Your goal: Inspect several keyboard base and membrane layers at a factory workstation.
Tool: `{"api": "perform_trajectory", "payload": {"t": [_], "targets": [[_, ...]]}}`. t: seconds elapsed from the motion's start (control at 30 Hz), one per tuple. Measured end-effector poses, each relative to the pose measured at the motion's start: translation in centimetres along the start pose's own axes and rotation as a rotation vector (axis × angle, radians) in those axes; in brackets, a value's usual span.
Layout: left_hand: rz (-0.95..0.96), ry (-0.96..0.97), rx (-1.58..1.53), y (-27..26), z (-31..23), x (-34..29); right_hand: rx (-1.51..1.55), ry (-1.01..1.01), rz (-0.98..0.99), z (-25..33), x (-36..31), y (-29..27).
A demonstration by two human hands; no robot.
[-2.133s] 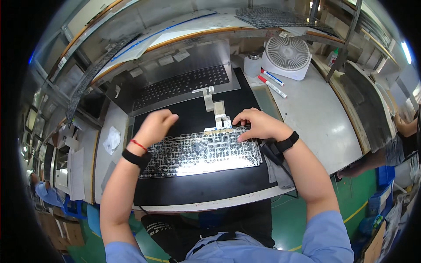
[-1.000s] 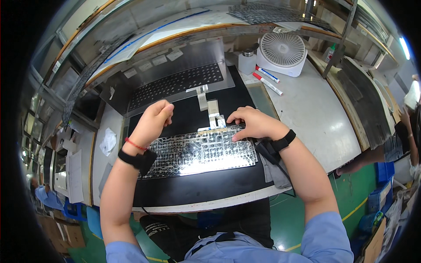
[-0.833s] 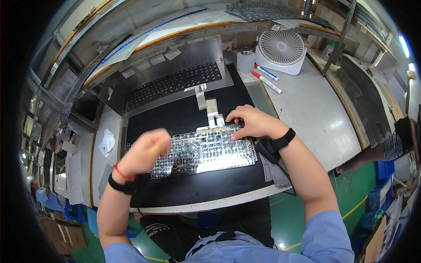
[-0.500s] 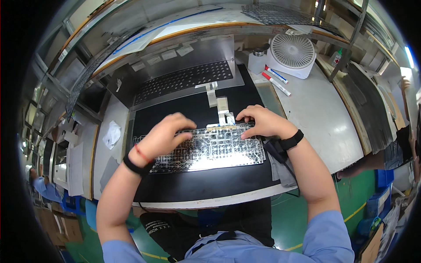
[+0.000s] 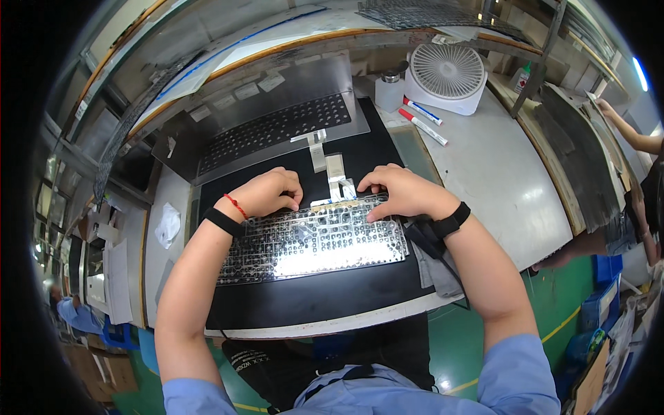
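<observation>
A clear keyboard membrane sheet (image 5: pixel 311 242), patterned with dark dots and traces, lies on a black mat (image 5: pixel 304 301). Pale flat ribbon tails (image 5: pixel 336 176) run up from its far edge. My left hand (image 5: pixel 270 191) is at the far edge, left of the tails. Its fingers are curled together, and what they pinch, if anything, is hidden. My right hand (image 5: pixel 401 194) is right of the tails; its thumb lies on the sheet and its bent index finger is beside the tails, with a gap between them.
Behind the mat stands a bent metal plate with a dark perforated strip (image 5: pixel 277 131). A white fan (image 5: pixel 447 76), a bottle (image 5: pixel 389 92) and two markers (image 5: pixel 423 128) are at the back right. A crumpled white wipe (image 5: pixel 168 225) lies left. Another person's arm (image 5: pixel 629 131) shows far right.
My left hand has drawn its fingers in and sits at the sheet's far edge, off the middle of the sheet. My right hand stays by the tails. The view has shifted slightly.
</observation>
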State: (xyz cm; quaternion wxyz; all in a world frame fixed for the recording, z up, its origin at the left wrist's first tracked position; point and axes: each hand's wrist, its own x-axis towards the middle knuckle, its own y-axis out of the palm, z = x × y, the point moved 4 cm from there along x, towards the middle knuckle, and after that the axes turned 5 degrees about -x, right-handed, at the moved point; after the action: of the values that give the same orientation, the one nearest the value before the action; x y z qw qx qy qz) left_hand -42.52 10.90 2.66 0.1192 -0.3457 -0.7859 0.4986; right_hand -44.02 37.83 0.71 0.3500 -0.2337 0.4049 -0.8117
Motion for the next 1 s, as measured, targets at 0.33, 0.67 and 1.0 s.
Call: {"api": "perform_trajectory", "payload": {"t": [0.33, 0.67, 1.0], "targets": [[-0.161, -0.036, -0.023, 0.0, -0.2, -0.7, 0.007, 0.009, 0.002, 0.0, 0.0, 0.0], [-0.429, -0.128, -0.085, -4.4, 1.3, -5.3, 0.008, -0.004, 0.002, 0.0, 0.0, 0.0], [-0.627, -0.333, -0.165, -6.2, -0.3, -21.7, 0.003, 0.027, 0.016, -0.3, -0.1, 0.0]]}}
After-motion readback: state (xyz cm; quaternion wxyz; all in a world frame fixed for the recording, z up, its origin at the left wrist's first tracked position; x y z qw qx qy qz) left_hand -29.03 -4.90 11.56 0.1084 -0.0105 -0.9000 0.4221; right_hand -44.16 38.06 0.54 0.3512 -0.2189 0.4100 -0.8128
